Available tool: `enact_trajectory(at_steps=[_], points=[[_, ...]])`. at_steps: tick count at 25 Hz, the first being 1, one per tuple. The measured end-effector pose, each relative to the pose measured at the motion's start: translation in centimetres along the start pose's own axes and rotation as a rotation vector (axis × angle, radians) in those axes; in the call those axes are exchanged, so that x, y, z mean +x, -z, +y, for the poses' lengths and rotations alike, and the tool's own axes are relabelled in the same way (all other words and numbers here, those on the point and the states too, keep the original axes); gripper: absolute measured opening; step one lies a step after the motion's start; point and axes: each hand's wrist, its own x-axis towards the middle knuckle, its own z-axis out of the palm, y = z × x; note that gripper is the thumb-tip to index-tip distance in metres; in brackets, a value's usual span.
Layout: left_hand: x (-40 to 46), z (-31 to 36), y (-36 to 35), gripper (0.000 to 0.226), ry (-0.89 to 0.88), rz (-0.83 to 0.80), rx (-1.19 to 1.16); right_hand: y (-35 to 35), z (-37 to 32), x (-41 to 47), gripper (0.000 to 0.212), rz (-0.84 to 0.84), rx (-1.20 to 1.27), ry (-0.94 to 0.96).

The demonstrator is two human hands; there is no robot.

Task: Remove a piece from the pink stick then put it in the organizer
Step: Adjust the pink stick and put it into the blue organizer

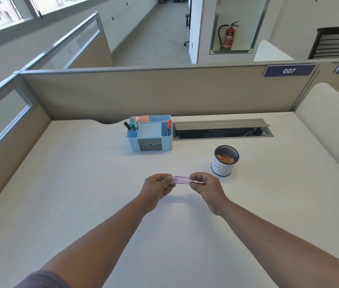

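A short translucent pink stick (181, 180) is held level above the white desk, between both hands. My left hand (157, 189) pinches its left end and my right hand (205, 188) pinches its right end; both ends are hidden by the fingers. The light blue organizer (165, 142) stands farther back on the desk, beyond the hands and a little to the left. It has several open compartments holding markers and paper pads, and grey drawers in its front.
A black mesh cup (226, 161) with a white paper label holds orange-brown bits, to the right of the hands. An open cable slot (222, 129) runs along the back of the desk (81, 183). Beige partition walls close off the desk's back and left.
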Motion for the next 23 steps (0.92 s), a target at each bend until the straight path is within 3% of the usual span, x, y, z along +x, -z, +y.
enact_trajectory(at_steps=[8,23], points=[[0.09,0.24,0.04,0.022,-0.008,0.0,-0.035,-0.39,-0.23,0.41,0.014,-0.019,0.136,-0.055],[-0.02,0.07,-0.23,0.014,-0.011,-0.003,-0.063,-0.32,-0.56,0.44,0.023,-0.027,0.012,-0.001]])
